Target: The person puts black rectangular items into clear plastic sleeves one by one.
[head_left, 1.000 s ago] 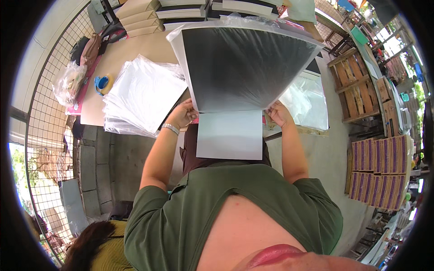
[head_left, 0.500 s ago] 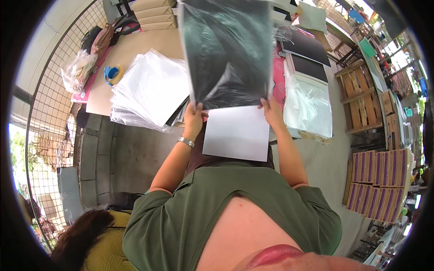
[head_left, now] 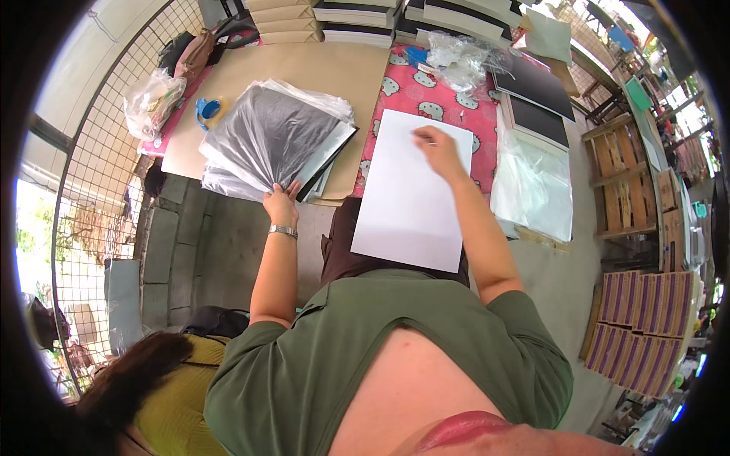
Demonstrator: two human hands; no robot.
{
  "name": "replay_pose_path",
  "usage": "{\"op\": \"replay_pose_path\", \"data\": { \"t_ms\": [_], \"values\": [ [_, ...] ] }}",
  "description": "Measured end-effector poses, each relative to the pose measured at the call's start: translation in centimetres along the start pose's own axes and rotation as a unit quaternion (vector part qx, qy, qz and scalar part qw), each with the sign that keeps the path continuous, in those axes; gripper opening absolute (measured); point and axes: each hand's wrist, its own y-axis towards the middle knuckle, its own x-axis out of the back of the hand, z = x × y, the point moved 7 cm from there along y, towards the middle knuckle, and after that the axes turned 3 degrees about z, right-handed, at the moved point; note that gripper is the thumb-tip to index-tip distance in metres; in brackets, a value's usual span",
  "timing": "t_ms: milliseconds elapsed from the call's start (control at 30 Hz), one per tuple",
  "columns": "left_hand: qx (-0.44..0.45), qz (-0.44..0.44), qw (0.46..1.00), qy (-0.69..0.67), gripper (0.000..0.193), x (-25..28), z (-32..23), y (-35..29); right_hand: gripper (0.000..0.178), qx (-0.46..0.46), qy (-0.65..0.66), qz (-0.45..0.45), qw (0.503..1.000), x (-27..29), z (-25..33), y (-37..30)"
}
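A black sheet in a clear plastic sleeve (head_left: 268, 129) lies on top of the pile of sleeved sheets at the left of the table. My left hand (head_left: 281, 204) pinches its near edge, and creases in the plastic run together at the fingers. A large white sheet (head_left: 407, 205) rests partly on the table and partly over my lap. Above its upper right part is my right hand (head_left: 439, 156), fingers curled in; whatever they may hold is too small to make out.
Blue tape rolls (head_left: 206, 112) sit beyond the pile, on brown board (head_left: 327, 72). Crumpled clear plastic (head_left: 460, 61) lies on the pink patterned tablecloth (head_left: 403, 87). Black boards (head_left: 532, 87) and clear sleeves (head_left: 532, 182) are at the right. A person in yellow-green (head_left: 179, 403) is close on my left.
The sleeved black sheet has moved from in front of me, where both hands held it, onto the left pile. My right hand has let go of it and is now over the white sheet.
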Motion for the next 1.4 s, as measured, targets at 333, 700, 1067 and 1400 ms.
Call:
{"op": "replay_pose_path", "data": {
  "t_ms": [333, 700, 1067, 1400],
  "values": [
    [0.016, 0.081, 0.986, -0.146, 0.07, -1.7, -0.3, -1.1, 0.057, -0.255, -0.416, -0.148, 0.86, 22.0, -18.5, -17.6],
    [-0.151, 0.335, 0.916, 0.161, 0.043, -15.7, -4.8, -16.0, 0.038, -0.147, -0.167, -0.547, 0.807, 26.0, -18.1, -21.8],
    [-0.043, 0.374, 0.909, 0.18, 0.018, -15.2, -2.6, -16.5, 0.028, -0.273, -0.205, -0.133, 0.931, 22.4, -12.7, -15.1],
    [-0.039, 0.424, 0.883, 0.198, 0.013, -16.0, -1.2, -17.4, 0.01, -0.06, -0.324, -0.217, 0.919, 16.7, -9.1, -15.7]
  ]
}}
